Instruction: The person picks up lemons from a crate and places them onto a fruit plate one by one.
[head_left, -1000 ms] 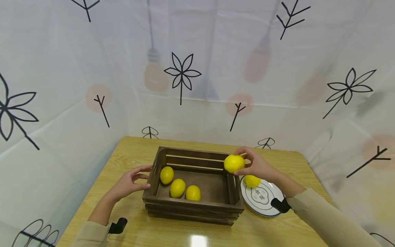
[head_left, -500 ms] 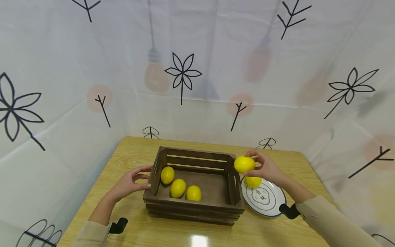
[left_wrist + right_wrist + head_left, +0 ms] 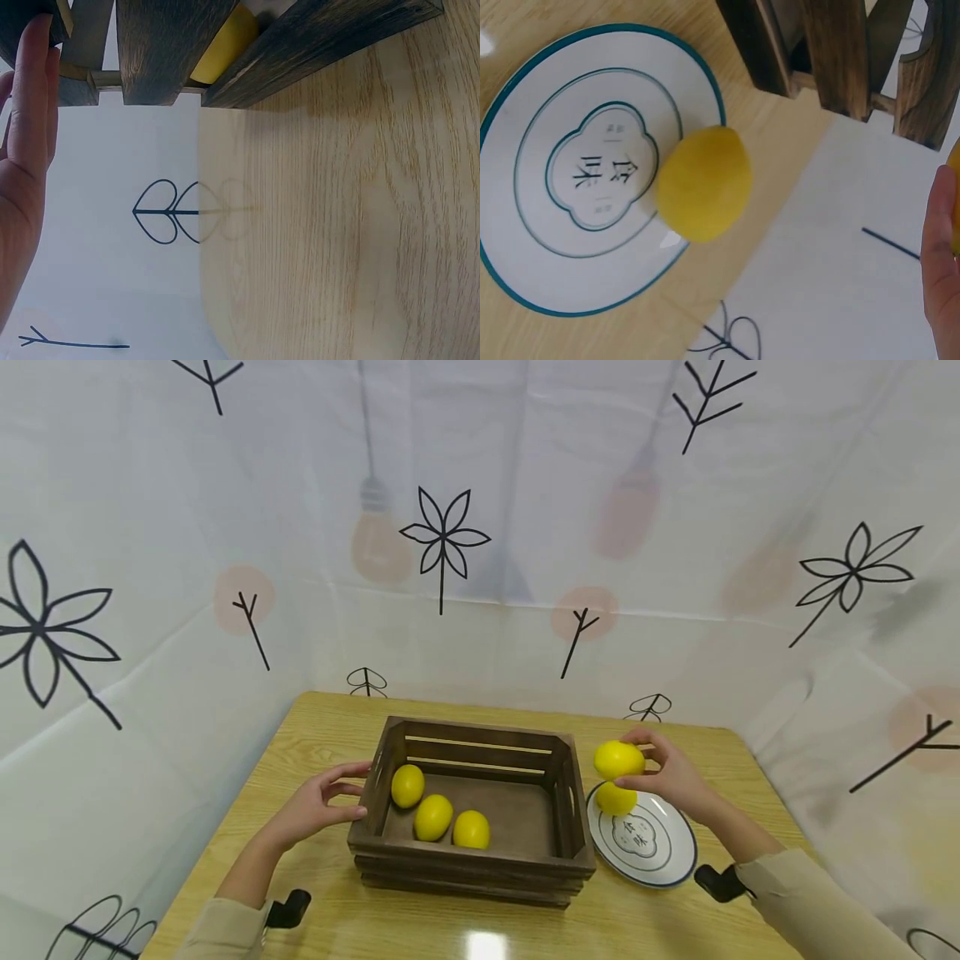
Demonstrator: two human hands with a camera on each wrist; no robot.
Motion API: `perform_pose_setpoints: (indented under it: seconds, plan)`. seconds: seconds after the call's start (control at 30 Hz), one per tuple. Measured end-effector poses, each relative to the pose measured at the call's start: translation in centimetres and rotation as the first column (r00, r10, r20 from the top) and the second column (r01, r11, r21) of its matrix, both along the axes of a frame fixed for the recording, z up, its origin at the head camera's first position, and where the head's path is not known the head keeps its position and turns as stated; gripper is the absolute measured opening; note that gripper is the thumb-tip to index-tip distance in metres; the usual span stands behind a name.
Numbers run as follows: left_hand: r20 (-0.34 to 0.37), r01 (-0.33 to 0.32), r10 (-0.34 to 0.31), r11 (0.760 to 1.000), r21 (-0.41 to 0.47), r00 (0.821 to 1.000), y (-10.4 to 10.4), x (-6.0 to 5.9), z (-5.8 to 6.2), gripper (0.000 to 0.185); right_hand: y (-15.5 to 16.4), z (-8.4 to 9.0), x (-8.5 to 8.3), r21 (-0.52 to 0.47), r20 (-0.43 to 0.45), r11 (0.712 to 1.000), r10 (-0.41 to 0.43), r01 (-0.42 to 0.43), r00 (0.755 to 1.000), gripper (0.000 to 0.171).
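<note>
My right hand [image 3: 670, 774] pinches a yellow lemon [image 3: 618, 760] between thumb and fingers, held in the air over the back left of a white plate [image 3: 663, 860]. Another lemon [image 3: 705, 184] lies on that plate near its rim, partly covered by the held one in the head view. To the left stands a dark brown slatted wooden crate [image 3: 472, 872]. Inside it, toward the left, are three lemons [image 3: 432, 817]. My left hand [image 3: 318, 806] rests its fingertips against the crate's left end; in the left wrist view its fingers [image 3: 34, 90] lie straight along the wood.
The wooden table [image 3: 315, 877] carries the crate and plate. A white cloth [image 3: 480, 643] with printed flowers and twigs hangs behind and on both sides. The plate has a blue-green rim and dark characters in its centre.
My right hand has moved right with its lemon, from over the crate's right end to above the plate. The left hand, crate and other lemons have stayed in place.
</note>
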State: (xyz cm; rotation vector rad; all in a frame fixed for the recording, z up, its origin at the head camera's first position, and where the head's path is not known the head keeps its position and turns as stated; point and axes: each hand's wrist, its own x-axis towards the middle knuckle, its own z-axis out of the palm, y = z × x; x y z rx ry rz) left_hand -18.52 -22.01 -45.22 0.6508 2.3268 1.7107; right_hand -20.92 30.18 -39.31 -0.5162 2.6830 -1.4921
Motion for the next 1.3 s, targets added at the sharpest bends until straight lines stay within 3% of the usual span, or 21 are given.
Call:
perform_pose_setpoints:
  seconds: [0.5, 0.83, 1.3]
  plan:
    - [0.001, -0.007, 0.007, 1.0, 0.0, 1.0, 0.0, 0.0, 0.1, 0.061, 2.7, -2.0, -0.1, 0.035, -0.054, 0.994, -0.098, 0.1, 0.994, 0.053]
    - [0.003, -0.004, 0.004, 1.0, 0.0, 1.0, 0.0, 0.0, 0.0, 0.061, 3.6, -2.7, 0.0, 0.047, 0.055, 0.988, -0.151, 0.149, 0.987, 0.059]
    - [-0.006, 0.001, -0.001, 1.0, 0.007, 1.0, 0.0, -0.1, -0.1, 0.061, 4.9, -4.7, -0.1, 0.056, 0.078, 0.967, -0.251, 0.247, 0.965, 0.062]
